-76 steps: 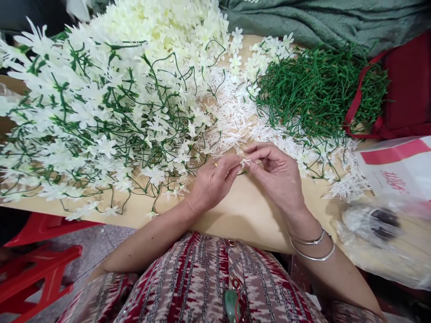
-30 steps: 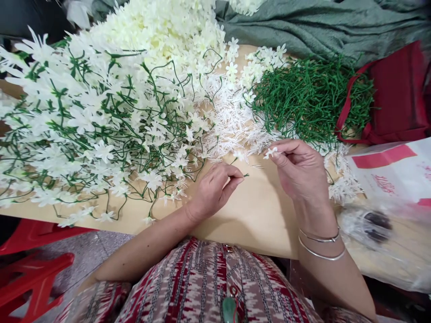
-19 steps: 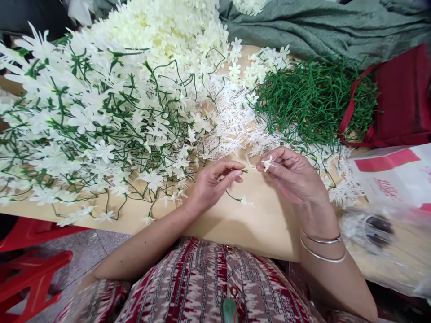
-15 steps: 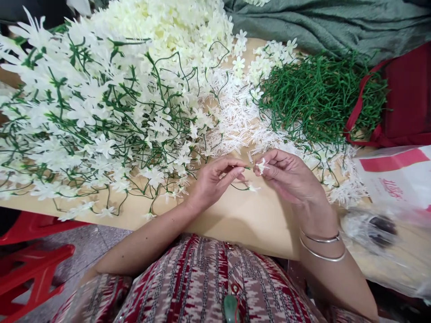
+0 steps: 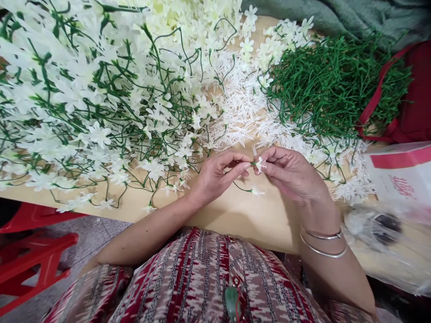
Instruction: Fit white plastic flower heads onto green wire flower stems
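Note:
My left hand (image 5: 224, 175) pinches a green plastic stem (image 5: 240, 187) between thumb and forefinger. One branch of that stem hangs below the fingers and ends in a small white flower (image 5: 257, 191). Close against it, my right hand (image 5: 289, 172) is closed on a white artificial flower (image 5: 259, 164) held at the thumb and fingertips. The green tip of the stem meets the base of this flower between the two hands. A thin white piece (image 5: 254, 150) shows just above the right fingertips. Both hands are over the front part of the table (image 5: 249, 224).
A large heap of white flowers on green stems (image 5: 101, 103) covers the left. White stamen-like sticks (image 5: 235, 112) lie scattered in the middle. Bare green stems (image 5: 336, 85) are piled at right, beside a dark red bag (image 5: 419, 94) and plastic bags (image 5: 397, 175). Red stools (image 5: 40, 260) stand lower left.
The two hands have come closer together, and the stem tip now meets the flower in the right hand. The camera view has shifted slightly, with the heaps appearing higher.

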Action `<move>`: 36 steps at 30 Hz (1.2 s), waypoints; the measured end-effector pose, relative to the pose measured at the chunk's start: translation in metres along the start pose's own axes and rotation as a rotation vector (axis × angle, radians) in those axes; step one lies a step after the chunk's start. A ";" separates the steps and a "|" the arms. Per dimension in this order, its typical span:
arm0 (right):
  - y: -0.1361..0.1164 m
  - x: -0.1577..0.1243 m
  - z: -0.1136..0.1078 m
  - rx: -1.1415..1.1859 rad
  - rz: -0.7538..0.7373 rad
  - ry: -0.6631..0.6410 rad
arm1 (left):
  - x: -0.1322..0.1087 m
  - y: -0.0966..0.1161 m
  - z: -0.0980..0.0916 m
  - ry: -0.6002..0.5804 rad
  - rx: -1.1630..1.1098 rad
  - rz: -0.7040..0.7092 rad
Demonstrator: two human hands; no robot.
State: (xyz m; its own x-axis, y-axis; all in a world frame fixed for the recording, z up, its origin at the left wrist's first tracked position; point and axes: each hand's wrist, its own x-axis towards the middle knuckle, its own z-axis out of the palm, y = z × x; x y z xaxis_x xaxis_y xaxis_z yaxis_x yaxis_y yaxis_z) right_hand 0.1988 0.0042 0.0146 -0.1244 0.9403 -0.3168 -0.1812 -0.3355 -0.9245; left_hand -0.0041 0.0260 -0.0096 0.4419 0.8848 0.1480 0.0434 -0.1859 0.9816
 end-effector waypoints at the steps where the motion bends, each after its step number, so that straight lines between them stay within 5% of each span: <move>1: 0.000 -0.001 0.001 0.001 0.010 0.002 | 0.000 0.000 0.000 -0.001 -0.010 -0.012; 25: -0.003 0.001 0.020 -0.158 -0.037 0.040 | -0.001 0.001 0.000 0.008 -0.091 -0.112; 36: -0.001 0.001 0.005 -0.012 0.050 0.018 | 0.001 0.005 0.000 -0.086 -0.123 -0.065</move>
State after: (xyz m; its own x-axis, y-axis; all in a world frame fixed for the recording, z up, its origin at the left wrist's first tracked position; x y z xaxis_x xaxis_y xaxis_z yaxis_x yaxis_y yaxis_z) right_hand 0.1937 0.0050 0.0168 -0.1153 0.9232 -0.3667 -0.1635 -0.3818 -0.9097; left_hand -0.0032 0.0261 -0.0048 0.5174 0.8522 0.0778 -0.0334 -0.0707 0.9969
